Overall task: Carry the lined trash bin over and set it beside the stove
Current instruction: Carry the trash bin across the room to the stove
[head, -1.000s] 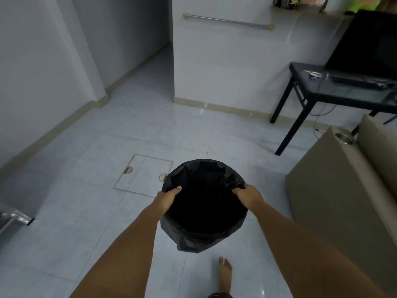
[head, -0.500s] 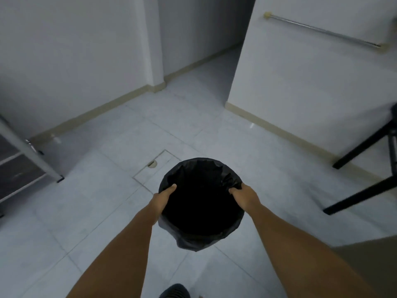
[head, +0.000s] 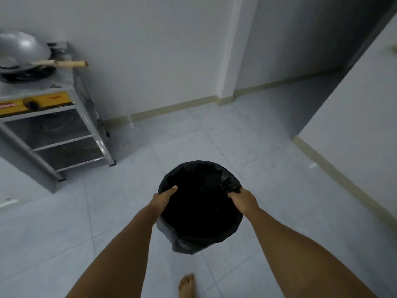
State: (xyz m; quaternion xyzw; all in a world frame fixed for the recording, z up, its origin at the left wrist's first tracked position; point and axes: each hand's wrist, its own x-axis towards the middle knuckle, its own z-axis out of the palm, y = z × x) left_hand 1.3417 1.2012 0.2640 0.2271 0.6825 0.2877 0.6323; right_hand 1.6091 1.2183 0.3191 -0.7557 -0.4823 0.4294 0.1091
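Both hands, left hand [head: 162,201] and right hand [head: 243,200], clamp the rim of the black-lined trash bin [head: 200,239], its dark inside unreadable, well apart from the stove [head: 40,100]

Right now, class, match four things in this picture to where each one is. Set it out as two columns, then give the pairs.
Things:
1. wok
2. trash bin
3. bare foot
4. stove

Places:
A. bottom edge, on the floor tiles
B. held at its rim by left hand and right hand
C. against the wall, far left
D. on the stove top

Pairs: 1-D, 2-B, 3-A, 4-C

Stove [head: 49,117] and foot [head: 186,284] on floor [head: 247,151]
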